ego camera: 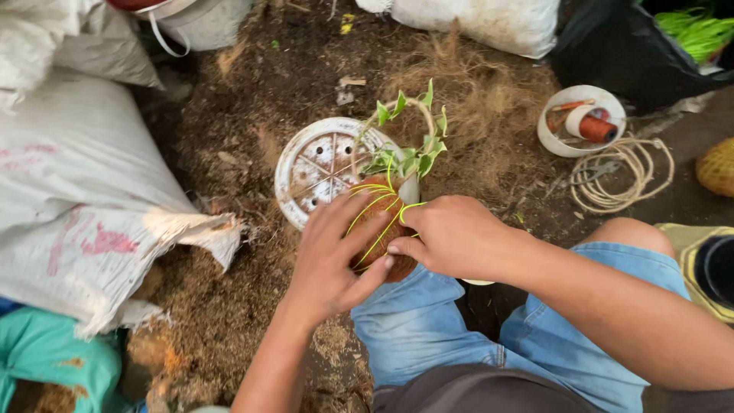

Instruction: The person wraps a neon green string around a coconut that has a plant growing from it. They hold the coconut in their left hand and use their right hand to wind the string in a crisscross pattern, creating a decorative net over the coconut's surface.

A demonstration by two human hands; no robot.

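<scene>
The left hand [332, 256] cupped a brown fibre ball [382, 237] with a small green plant [409, 141], held over the person's knees. The right hand [451, 237] pinched thin green string [375, 210] around it. The ball looked light, soft and crumbly, best held gently underneath.

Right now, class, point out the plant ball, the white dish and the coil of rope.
plant ball [376, 218], head view, on its brown fibre side between the hands
white dish [317, 164], head view, on its perforated face
coil of rope [621, 177], head view, on the looped strands
</scene>
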